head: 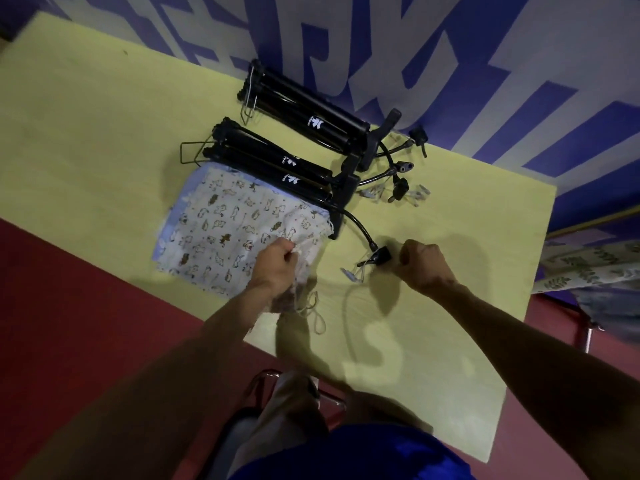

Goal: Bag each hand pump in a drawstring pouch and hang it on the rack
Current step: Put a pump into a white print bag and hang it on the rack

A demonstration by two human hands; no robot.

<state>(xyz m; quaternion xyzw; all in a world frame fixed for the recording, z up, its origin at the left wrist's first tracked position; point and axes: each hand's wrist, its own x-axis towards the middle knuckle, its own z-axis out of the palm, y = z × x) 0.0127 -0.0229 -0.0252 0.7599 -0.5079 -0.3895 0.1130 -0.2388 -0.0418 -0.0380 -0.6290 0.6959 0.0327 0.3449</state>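
Observation:
Three black hand pumps lie side by side on the yellow table (104, 126): the far pump (311, 112), the middle pump (273, 154) and the near pump (277, 178). A stack of animal-print drawstring pouches (221, 223) lies just in front of them. My left hand (277, 263) pinches the open edge of the top pouch, its drawstring (317, 313) trailing toward me. My right hand (424, 261) is curled into a fist beside the black nozzle head (379, 256) of the near pump's hose; whether it grips the nozzle is unclear.
Hoses, nozzle heads and small clear clips (408, 192) are scattered at the pumps' right ends. A blue-and-white patterned wall (381, 46) backs the table. A leaf-print cloth (588, 265) hangs at the right. Red floor (69, 306) lies to the left.

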